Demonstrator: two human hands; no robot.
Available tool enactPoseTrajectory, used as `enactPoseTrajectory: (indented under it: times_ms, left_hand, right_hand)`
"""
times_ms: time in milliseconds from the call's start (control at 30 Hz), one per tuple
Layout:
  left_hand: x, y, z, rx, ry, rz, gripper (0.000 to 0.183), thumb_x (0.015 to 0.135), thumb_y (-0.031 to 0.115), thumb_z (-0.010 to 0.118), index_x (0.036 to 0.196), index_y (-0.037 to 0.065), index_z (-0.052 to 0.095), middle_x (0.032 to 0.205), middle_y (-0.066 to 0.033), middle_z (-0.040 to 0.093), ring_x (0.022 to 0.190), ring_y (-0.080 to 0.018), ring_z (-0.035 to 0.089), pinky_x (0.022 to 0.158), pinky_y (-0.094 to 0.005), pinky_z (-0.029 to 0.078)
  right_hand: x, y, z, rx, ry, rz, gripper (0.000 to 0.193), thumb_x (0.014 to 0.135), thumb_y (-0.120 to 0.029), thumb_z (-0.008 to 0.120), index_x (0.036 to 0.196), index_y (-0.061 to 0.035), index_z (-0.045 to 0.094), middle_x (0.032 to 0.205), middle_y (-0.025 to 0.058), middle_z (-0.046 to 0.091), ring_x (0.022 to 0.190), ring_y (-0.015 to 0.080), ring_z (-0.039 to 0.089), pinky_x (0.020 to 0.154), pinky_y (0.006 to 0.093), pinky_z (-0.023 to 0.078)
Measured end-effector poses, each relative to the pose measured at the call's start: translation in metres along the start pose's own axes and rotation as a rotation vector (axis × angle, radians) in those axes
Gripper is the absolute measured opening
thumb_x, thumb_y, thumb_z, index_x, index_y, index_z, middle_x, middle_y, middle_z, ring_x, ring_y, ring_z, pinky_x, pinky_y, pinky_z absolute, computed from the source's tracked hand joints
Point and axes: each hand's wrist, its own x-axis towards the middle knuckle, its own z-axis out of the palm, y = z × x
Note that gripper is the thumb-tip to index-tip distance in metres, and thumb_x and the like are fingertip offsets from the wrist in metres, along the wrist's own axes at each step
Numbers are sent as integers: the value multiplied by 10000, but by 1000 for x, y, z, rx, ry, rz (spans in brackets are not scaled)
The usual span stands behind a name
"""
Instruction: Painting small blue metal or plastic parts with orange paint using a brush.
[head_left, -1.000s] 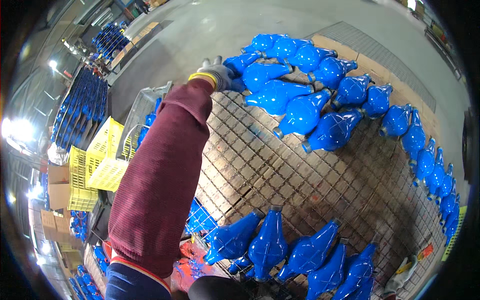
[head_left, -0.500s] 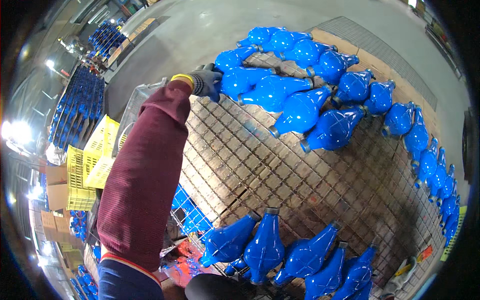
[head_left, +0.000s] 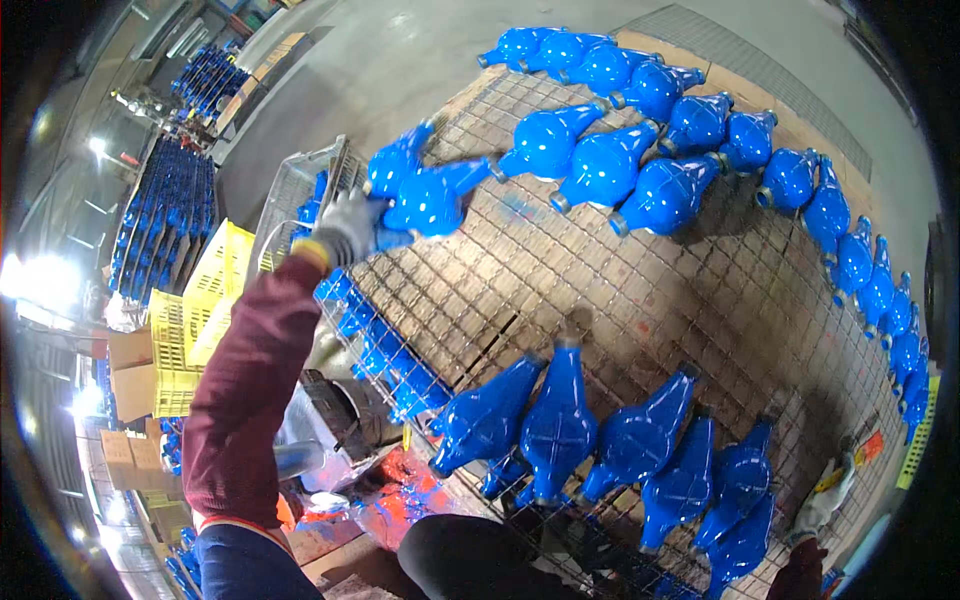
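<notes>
My left hand [head_left: 352, 222], in a grey glove, is closed at the near-left ends of two glossy blue bulb-shaped parts. One blue part [head_left: 430, 200] lies with its tapered neck pointing right; the other [head_left: 398, 160] leans beside it, slightly blurred. My fingers are partly hidden against them. Both parts are at the left edge of a wire mesh rack [head_left: 480, 300]. At the far lower right, my gloved right hand [head_left: 828, 500] is by the rack's edge, near a small orange piece [head_left: 869, 446]; its fingers are unclear.
More blue parts [head_left: 665, 195] line the rack's far and right edges. A near row of blue parts [head_left: 557, 425] lies along the front. Left of the rack are yellow crates [head_left: 178, 350], cardboard boxes [head_left: 132, 375] and a paint-splashed surface [head_left: 400, 500]. Blue parts also show beneath the mesh.
My left hand has moved left and nearer, and the two blue parts have moved with it, away from the far group. The whole view has shifted a little.
</notes>
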Motion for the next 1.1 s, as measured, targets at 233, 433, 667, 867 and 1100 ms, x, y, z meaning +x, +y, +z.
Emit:
enactPoseTrajectory:
  times_ms: [233,433,667,867,1100]
  left_hand:
    - [-173,36,40,-37,-50,-122,744,678,721,617,1209,200,624,1175,-240,497,1133,-423,465,965,-499,403]
    - [-204,74,-3,-51,99,-28,717,629,600,752,1211,203,620,1310,-257,411,1222,-432,415,996,-496,396]
    - [1,178,-36,-382,331,1,731,609,633,749,1196,213,635,1380,-282,349,1263,-461,381,1042,-495,366]
    - [48,209,-15,-345,17,-168,618,686,632,686,1183,266,644,1334,-254,421,1214,-412,467,991,-475,425]
    - [-43,171,-28,-353,23,23,547,736,593,663,1167,256,647,1120,-210,552,995,-391,605,865,-449,497]
  right_hand:
    - [-3,-41,31,-573,44,-265,215,915,-25,573,1126,-65,578,1112,82,525,1060,210,511,959,325,402]
    - [-4,-59,42,-613,12,-299,247,907,-66,596,1148,-32,554,1070,149,570,1031,287,548,911,380,439]
    - [9,8,26,-5,1,-88,354,903,14,524,1250,-59,528,1202,75,467,1150,189,477,1036,341,405]
    - [-8,-35,35,269,9,57,307,979,-218,445,1198,-34,556,1233,77,482,1164,190,477,1008,319,405]
    - [-5,-8,14,429,79,322,355,983,-304,487,1242,-68,544,1257,41,499,1258,175,417,1111,366,313]
